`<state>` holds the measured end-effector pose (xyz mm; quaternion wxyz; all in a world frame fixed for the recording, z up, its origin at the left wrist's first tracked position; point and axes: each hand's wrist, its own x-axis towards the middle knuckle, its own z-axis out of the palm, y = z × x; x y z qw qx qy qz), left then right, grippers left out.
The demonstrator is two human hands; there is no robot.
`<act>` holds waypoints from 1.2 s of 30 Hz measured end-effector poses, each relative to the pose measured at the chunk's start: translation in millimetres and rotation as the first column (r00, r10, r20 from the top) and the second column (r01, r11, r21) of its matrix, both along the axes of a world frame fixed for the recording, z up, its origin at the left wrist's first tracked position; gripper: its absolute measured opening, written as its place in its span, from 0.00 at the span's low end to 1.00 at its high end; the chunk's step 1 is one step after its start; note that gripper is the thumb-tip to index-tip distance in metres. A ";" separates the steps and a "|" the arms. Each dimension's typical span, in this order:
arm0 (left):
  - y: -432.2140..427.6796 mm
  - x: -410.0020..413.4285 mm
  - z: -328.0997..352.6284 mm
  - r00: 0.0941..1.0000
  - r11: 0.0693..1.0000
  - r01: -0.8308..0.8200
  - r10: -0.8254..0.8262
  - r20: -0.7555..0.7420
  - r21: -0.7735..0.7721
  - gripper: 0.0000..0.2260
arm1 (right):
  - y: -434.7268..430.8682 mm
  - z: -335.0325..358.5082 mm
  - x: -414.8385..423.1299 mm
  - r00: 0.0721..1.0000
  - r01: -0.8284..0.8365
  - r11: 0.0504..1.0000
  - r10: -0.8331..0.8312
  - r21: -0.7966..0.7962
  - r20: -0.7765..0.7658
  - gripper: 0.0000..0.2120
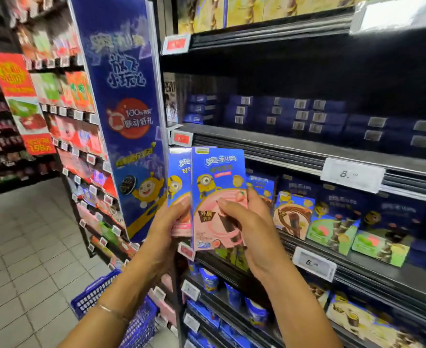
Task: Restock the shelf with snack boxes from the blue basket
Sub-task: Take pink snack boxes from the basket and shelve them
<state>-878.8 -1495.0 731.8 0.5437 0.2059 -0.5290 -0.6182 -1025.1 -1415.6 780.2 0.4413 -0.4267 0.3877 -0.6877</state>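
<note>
Holding two snack boxes upright at chest height, a person faces a shop shelf, seen from the person's own head. Both bare forearms come up from the bottom edge; a thin bracelet (111, 311) circles the left wrist. Below the left forearm, low by the floor, part of the blue mesh basket (99, 292) shows; its contents are hidden.

The left hand (166, 224) grips the rear box (179, 177) at its lower part, thumb lying across the face and fingers hidden behind. The right hand (252, 227) pinches the front box (217, 194) by its right side, thumb pressed on the pink artwork, fingers wrapped round the edge. The front box overlaps the right side of the rear one. Both are blue on top and pink below, each with a yellow cartoon figure.

Just behind the boxes runs the shelf (387, 275), where similar boxes stand: a brown-fronted box (292, 214) nearest the right hand, then green boxes (332, 222) further right. White price tags (352, 174) clip to the rails. On the level above, dark blue packs (282, 114) are stacked in rows. Lower levels hold blue pouches (209, 281).

Left of the boxes a tall blue banner (121, 121) with Chinese lettering stands at the end of the unit. Beyond it lie a pale tiled floor (18, 247) and more stocked, blurred aisles.
</note>
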 end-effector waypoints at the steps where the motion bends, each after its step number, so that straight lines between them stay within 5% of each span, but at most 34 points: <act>1: -11.8 1.7 7.3 1.000 1.000 -0.010 0.010 -0.006 0.004 0.23 | -9.6 7.5 1.5 1.000 0.008 1.000 -0.008 -0.009 -0.017 0.18; 6: -75.3 11.2 47.5 0.995 0.997 -0.067 0.069 -0.068 0.039 0.24 | -66.7 57.5 -5.2 0.991 0.129 0.985 -0.125 -0.114 0.043 0.14; 9: -111.2 22.0 66.8 0.993 0.999 -0.050 0.049 -0.105 -0.004 0.15 | -110.5 88.8 -20.1 0.958 0.281 0.953 -0.272 -0.110 0.093 0.15; 14: -153.2 28.1 92.8 0.991 0.993 0.015 -0.030 -0.130 -0.115 0.16 | -193.8 117.5 -42.8 0.823 0.520 0.846 -0.533 -0.117 -0.197 0.13; 20: -186.8 16.4 112.5 0.990 0.983 0.044 -0.067 -0.123 -0.179 0.29 | -278.4 128.4 -47.6 0.589 0.696 0.717 -0.596 -0.032 -0.546 0.19; 26: -213.3 10.2 116.1 0.992 0.973 0.084 -0.101 -0.070 -0.214 0.31 | -318.0 139.8 -46.8 0.349 0.750 0.661 -0.399 -0.002 -0.848 0.17; 36: -234.0 -1.6 113.3 0.980 0.979 0.147 -0.163 -0.118 -0.139 0.18 | -336.5 144.9 -43.7 0.338 0.749 0.647 -0.185 0.144 -0.923 0.13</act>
